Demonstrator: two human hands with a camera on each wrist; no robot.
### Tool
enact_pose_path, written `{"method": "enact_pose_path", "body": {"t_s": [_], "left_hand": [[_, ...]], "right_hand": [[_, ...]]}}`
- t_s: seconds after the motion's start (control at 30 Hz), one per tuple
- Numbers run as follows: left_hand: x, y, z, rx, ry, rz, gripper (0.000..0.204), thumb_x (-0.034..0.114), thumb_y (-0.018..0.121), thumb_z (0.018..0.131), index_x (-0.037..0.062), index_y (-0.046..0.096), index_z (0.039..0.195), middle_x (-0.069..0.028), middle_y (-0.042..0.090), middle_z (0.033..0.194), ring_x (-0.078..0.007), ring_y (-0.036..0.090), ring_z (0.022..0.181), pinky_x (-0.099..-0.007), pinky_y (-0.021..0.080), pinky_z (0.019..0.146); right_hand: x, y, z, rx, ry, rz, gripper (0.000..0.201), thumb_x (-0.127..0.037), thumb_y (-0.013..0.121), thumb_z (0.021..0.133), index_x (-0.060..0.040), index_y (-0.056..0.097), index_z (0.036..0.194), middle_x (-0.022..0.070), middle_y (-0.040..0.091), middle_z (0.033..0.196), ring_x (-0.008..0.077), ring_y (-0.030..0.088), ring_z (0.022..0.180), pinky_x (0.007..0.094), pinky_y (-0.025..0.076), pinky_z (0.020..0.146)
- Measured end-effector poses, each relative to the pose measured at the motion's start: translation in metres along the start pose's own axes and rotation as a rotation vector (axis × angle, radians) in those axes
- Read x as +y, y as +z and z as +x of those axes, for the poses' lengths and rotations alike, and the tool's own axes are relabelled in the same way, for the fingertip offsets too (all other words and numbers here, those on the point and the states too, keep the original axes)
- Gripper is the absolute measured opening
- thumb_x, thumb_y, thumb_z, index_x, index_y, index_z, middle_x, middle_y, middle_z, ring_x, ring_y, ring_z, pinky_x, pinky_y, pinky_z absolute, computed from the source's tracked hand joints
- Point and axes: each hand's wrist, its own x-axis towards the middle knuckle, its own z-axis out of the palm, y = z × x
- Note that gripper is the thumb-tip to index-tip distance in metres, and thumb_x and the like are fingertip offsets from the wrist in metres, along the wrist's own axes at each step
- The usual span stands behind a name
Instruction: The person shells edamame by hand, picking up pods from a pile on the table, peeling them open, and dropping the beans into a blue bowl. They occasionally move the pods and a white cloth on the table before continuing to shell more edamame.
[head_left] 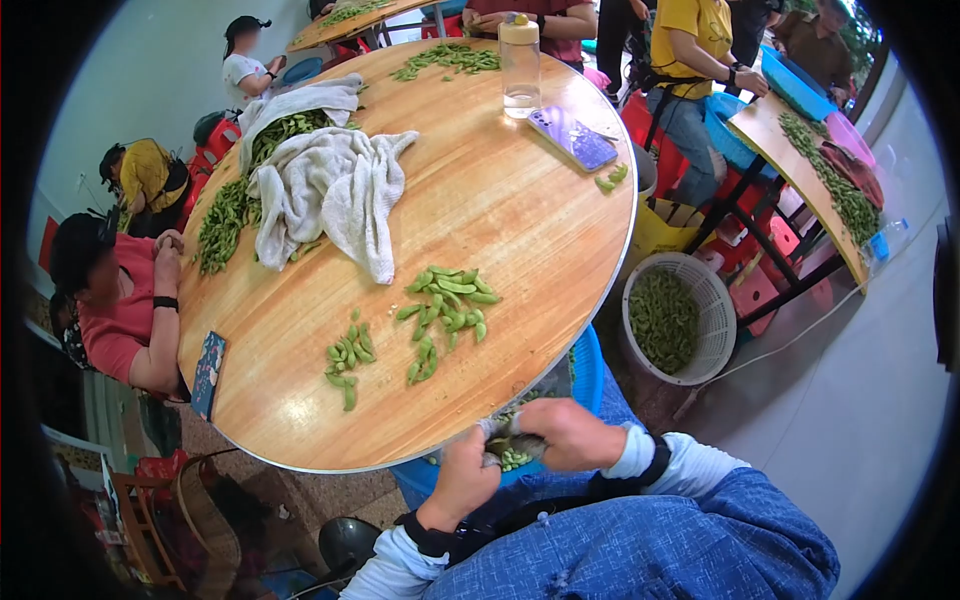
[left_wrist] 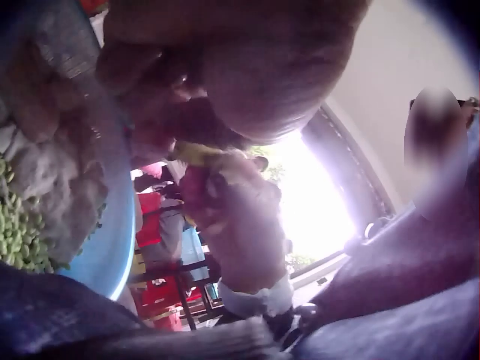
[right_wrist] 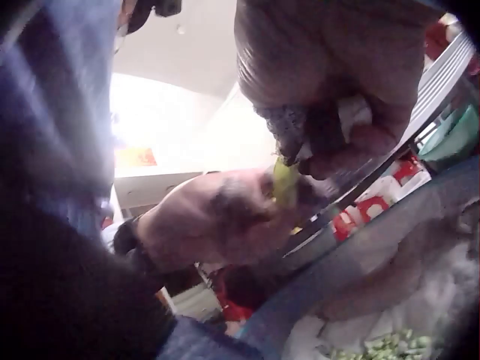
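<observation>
My left hand (head_left: pixel 466 480) and right hand (head_left: pixel 575 432) meet at the near table edge, fingers curled. Between them they pinch a green soybean pod (right_wrist: pixel 285 184), which also shows as a yellow-green bit in the left wrist view. Grey wraps cover some fingertips. Below the hands is a blue basin (left_wrist: pixel 112 259) with shelled green beans (left_wrist: pixel 22 232) in it, partly hidden under the table edge. Loose pods (head_left: pixel 455 300) lie on the round wooden table (head_left: pixel 530 220) ahead, with a smaller pod group (head_left: pixel 350 350) to their left.
A white towel (head_left: pixel 330 190) partly covers a pod heap (head_left: pixel 225 225). At the back right stand a bottle (head_left: pixel 520 75) and a purple phone (head_left: pixel 575 138). A white basket (head_left: pixel 715 335) of pods is on the floor at right. A person (head_left: pixel 130 310) sits at left beside a dark booklet (head_left: pixel 208 375).
</observation>
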Motion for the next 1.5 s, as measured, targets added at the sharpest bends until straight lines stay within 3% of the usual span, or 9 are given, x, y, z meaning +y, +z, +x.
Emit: {"method": "enact_pose_path", "body": {"t_s": [0.1,0.27,0.43,0.63,0.73,0.83,0.93,1.07,1.5], "left_hand": [[0.028,-0.017,-0.006,-0.18,-0.101,0.102,0.029,0.003,0.052,0.077,0.0023,0.048,0.107,-0.0076,0.059,0.073,-0.0134,0.055,0.068,-0.0264,0.044,0.064],[0.057,-0.075,0.032,0.146,-0.071,0.418,0.026,0.008,0.056,0.079,0.0015,0.049,0.103,-0.0103,0.057,0.066,-0.015,0.056,0.061,-0.0283,0.042,0.056],[0.02,-0.105,0.107,0.321,0.173,0.893,0.02,0.01,0.053,0.077,0.0011,0.049,0.094,-0.0181,0.058,0.066,-0.0351,0.059,0.063,-0.0442,0.044,0.056],[0.014,-0.109,0.125,0.126,0.061,1.012,0.012,0.011,0.051,0.077,0.0017,0.047,0.083,-0.0235,0.057,0.069,-0.0392,0.057,0.069,-0.049,0.042,0.059],[0.005,-0.112,0.111,0.288,0.196,0.751,0.008,0.009,0.051,0.079,0.0024,0.049,0.082,-0.0174,0.057,0.062,-0.0294,0.056,0.055,-0.0403,0.041,0.048],[0.016,-0.103,0.076,0.111,-0.172,-0.37,0.004,0.007,0.049,0.082,0.0041,0.051,0.083,-0.0062,0.052,0.057,-0.014,0.047,0.046,-0.0262,0.033,0.04],[0.035,-0.084,0.04,0.014,-0.319,-0.746,0.006,0.004,0.047,0.083,0.0052,0.052,0.086,0.0003,0.047,0.058,-0.0054,0.039,0.048,-0.0174,0.026,0.041],[0.041,-0.064,0.022,-0.076,-0.36,-0.867,0.005,0.003,0.047,0.083,0.0054,0.051,0.085,-0.0014,0.048,0.059,-0.0066,0.041,0.047,-0.0183,0.027,0.04],[0.041,-0.051,0.021,-0.17,-0.407,-0.904,0.008,-0.002,0.046,0.081,0.0049,0.049,0.085,-0.0012,0.046,0.058,-0.0057,0.039,0.046,-0.0184,0.025,0.039]], "right_hand": [[0.012,-0.045,-0.016,0.131,0.094,-0.069,0.013,-0.006,0.061,0.07,-0.0041,0.06,0.082,0.0164,0.057,0.077,0.0322,0.056,0.072,0.036,0.045,0.063],[0.044,-0.113,-0.059,0.381,0.539,-0.62,0.012,-0.004,0.058,0.069,0.0008,0.055,0.08,0.0215,0.057,0.072,0.0376,0.057,0.073,0.0393,0.045,0.061],[0.034,-0.096,-0.058,0.471,0.429,-0.216,0.011,0.0,0.055,0.071,0.0031,0.058,0.081,0.0196,0.057,0.07,0.0248,0.058,0.065,0.0325,0.045,0.061],[0.015,-0.063,-0.029,0.345,0.214,0.005,0.014,-0.006,0.063,0.075,-0.0016,0.061,0.088,0.012,0.061,0.078,0.0201,0.059,0.07,0.0296,0.047,0.065],[0.003,-0.052,-0.007,0.223,0.078,0.047,0.019,-0.005,0.061,0.075,-0.0004,0.059,0.093,0.0153,0.06,0.082,0.0201,0.059,0.077,0.0279,0.046,0.068],[-0.012,-0.036,0.013,0.143,0.112,0.26,0.023,-0.009,0.059,0.079,0.0011,0.056,0.099,0.0135,0.061,0.089,0.0167,0.058,0.082,0.0263,0.045,0.072],[-0.017,-0.019,0.032,0.086,0.217,0.569,0.026,-0.012,0.057,0.083,0.003,0.054,0.104,0.009,0.061,0.094,0.012,0.056,0.086,0.0251,0.044,0.076],[-0.021,-0.01,0.039,0.004,0.214,0.89,0.021,-0.012,0.054,0.084,0.0024,0.055,0.1,0.0018,0.059,0.089,0.0081,0.053,0.082,0.0225,0.043,0.074],[-0.012,-0.006,0.031,0.005,0.292,0.933,0.015,-0.007,0.053,0.084,0.0011,0.057,0.096,0.0013,0.06,0.088,0.0062,0.052,0.081,0.0219,0.043,0.072]]}}
